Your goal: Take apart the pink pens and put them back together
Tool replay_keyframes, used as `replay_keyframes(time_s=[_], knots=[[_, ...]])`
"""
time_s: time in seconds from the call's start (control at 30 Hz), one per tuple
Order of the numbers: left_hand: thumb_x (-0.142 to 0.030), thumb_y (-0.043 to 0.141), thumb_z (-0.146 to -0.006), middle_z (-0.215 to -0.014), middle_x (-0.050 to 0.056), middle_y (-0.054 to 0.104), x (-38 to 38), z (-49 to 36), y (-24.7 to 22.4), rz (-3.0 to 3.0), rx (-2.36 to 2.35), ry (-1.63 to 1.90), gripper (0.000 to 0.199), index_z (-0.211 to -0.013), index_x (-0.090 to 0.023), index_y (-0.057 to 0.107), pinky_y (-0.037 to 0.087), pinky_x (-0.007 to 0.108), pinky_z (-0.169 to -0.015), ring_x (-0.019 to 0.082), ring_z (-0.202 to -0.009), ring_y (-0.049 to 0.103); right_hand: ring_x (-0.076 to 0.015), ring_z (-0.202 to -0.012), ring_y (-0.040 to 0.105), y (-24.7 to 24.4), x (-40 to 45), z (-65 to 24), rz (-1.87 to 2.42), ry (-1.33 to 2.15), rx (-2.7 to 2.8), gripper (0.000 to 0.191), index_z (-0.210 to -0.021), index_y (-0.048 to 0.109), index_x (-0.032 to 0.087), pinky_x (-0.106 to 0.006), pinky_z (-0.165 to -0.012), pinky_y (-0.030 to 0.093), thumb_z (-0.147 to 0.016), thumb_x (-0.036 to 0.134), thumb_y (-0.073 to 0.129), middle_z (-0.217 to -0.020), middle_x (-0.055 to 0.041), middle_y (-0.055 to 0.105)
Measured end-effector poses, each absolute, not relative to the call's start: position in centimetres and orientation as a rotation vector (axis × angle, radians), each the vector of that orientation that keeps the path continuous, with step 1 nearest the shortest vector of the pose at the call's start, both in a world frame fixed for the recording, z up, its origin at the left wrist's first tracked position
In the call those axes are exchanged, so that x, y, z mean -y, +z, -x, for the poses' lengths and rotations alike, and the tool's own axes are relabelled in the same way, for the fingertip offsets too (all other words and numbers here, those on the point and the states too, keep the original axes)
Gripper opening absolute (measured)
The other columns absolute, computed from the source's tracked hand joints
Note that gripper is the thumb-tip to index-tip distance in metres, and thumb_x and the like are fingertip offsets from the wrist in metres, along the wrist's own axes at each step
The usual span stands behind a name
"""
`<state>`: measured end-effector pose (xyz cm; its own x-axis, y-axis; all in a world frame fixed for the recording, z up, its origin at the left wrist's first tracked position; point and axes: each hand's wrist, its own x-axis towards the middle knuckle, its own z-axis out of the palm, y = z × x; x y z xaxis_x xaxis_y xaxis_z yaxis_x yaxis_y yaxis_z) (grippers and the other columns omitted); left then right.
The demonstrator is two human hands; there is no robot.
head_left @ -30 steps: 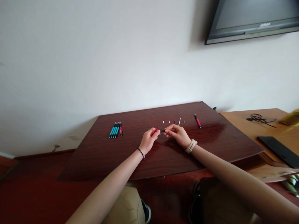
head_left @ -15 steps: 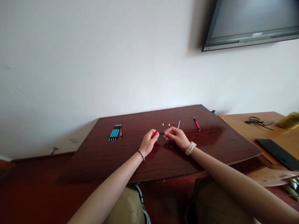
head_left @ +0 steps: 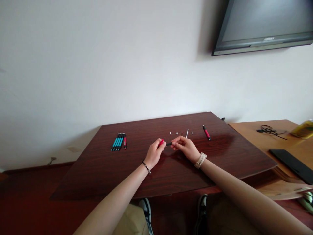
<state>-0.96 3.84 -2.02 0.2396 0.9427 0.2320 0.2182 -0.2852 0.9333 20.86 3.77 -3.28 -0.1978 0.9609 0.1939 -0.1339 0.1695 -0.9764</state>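
Over the middle of the dark wooden table [head_left: 137,173], my left hand [head_left: 155,152] is closed around a red pen barrel [head_left: 161,142]. A black part [head_left: 168,144] extends from it to the right, and its far end is pinched in the fingertips of my right hand [head_left: 186,148]. Just beyond my hands lie small white pieces [head_left: 170,133], a small red piece [head_left: 182,133], a thin white rod [head_left: 187,133] and a small grey piece [head_left: 192,133]. Further right is a red and black pen [head_left: 206,133].
On the left of the table, several blue and black pens [head_left: 118,141] lie side by side with a red one [head_left: 125,141]. A side table at right bears a cable [head_left: 269,130], a black flat object [head_left: 290,164] and a yellow package [head_left: 303,129]. A screen hangs above.
The view has shifted slightly, so the table sits a little lower. Both hands keep their hold on the red barrel and black part, with hardly any visible movement between them.
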Motion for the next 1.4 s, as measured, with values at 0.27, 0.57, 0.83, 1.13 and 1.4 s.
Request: replay_keyframes(time_s=[0.27, 0.57, 0.83, 1.13, 1.4], knots=[[-0.054, 0.053, -0.106, -0.077, 0.002, 0.067, -4.2, 0.9, -2.4, -1.744, -1.236, 1.121, 0.042, -0.084, -0.02, 0.06, 0.044, 0.027, -0.067, 0.015, -0.067, 0.059, -0.0202, -0.083, 0.074, -3.0, -3.7, -21.0, 0.901, 1.228, 1.397, 0.036, -0.102, 0.069, 0.022, -0.035, -0.08, 0.061, -0.088, 0.053, 0.083, -0.093, -0.0054, 0.079], [-0.042, 0.06, -0.105, -0.085, 0.0, 0.072, -3.6, 1.1, -1.5, -1.799, -1.109, 1.081, 0.022, -0.097, -0.021, 0.061, 0.048, 0.029, -0.083, 0.018, -0.084, 0.069, -0.0228, -0.088, 0.074, -3.6, -3.8, -21.0, 0.981, 1.099, 1.561, 0.027, -0.107, 0.07, 0.024, -0.036, -0.081, 0.058, -0.096, 0.048, 0.075, -0.094, -0.0043, 0.078], [-0.04, 0.063, -0.102, -0.091, 0.002, 0.073, -3.3, 1.0, -1.0, -1.781, -1.054, 1.043, 0.018, -0.103, -0.022, 0.063, 0.051, 0.031, -0.087, 0.02, -0.09, 0.072, -0.022, -0.084, 0.071, -3.2, -3.6, -20.9, 1.031, 1.01, 1.634, 0.023, -0.105, 0.071, 0.024, -0.034, -0.077, 0.056, -0.096, 0.045, 0.073, -0.091, -0.0031, 0.076], [-0.037, 0.067, -0.101, -0.104, 0.004, 0.074, -3.2, 1.1, -1.0, -1.836, -1.035, 1.059, 0.017, -0.107, -0.021, 0.068, 0.052, 0.031, -0.091, 0.021, -0.097, 0.071, -0.0223, -0.081, 0.074, -2.7, -3.2, -20.7, 1.029, 1.013, 1.735, 0.02, -0.106, 0.073, 0.025, -0.035, -0.077, 0.057, -0.098, 0.042, 0.073, -0.089, -0.0026, 0.079], [-0.044, 0.06, -0.105, -0.102, 0.003, 0.073, -3.2, 1.0, -0.8, -1.832, -1.121, 1.145, 0.023, -0.104, -0.022, 0.066, 0.049, 0.029, -0.089, 0.019, -0.095, 0.067, -0.0223, -0.08, 0.074, -2.4, -2.9, -20.4, 1.032, 0.929, 1.84, 0.016, -0.105, 0.074, 0.025, -0.035, -0.078, 0.056, -0.099, 0.039, 0.071, -0.086, -0.0015, 0.079]])
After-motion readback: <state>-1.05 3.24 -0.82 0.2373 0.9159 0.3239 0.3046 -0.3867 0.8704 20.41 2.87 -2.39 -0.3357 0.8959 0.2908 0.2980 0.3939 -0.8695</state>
